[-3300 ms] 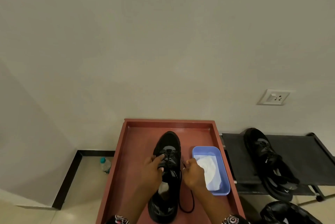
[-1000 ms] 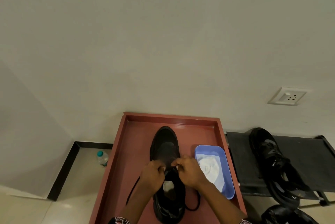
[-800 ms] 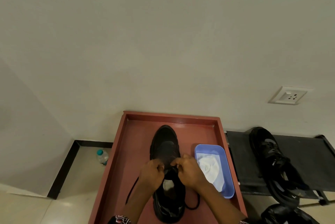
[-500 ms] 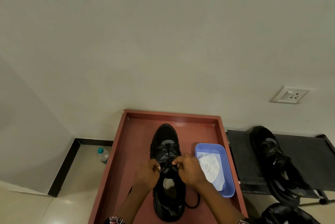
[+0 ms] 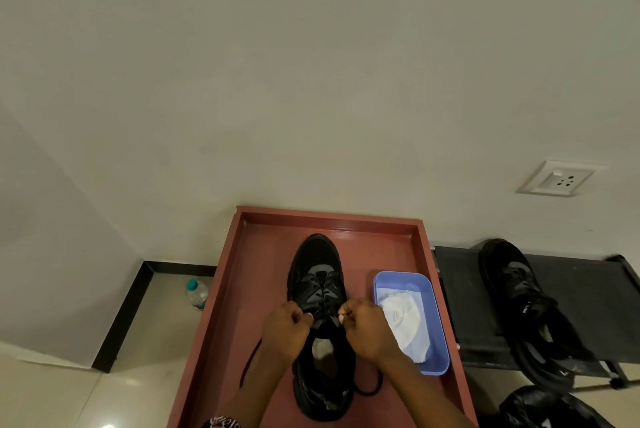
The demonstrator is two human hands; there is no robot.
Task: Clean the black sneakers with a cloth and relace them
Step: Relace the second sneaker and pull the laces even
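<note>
A black sneaker stands toe-away in the middle of a red-brown tray. Over its upper eyelets my left hand and my right hand each pinch an end of the black lace, fingers curled, one on each side of the tongue. Loose lace trails off both sides of the shoe near its heel. To the right in the tray sits a blue tub with a white cloth inside. The second black sneaker lies on a low black rack to the right.
The tray's far edge is against a pale wall with a socket at the right. A small water bottle stands on the floor left of the tray. Something black lies at the bottom right corner.
Both hands have drawn slightly toward me and apart along the shoe, uncovering laced eyelets near the toe. The left lace end now trails out to the left of the heel.
</note>
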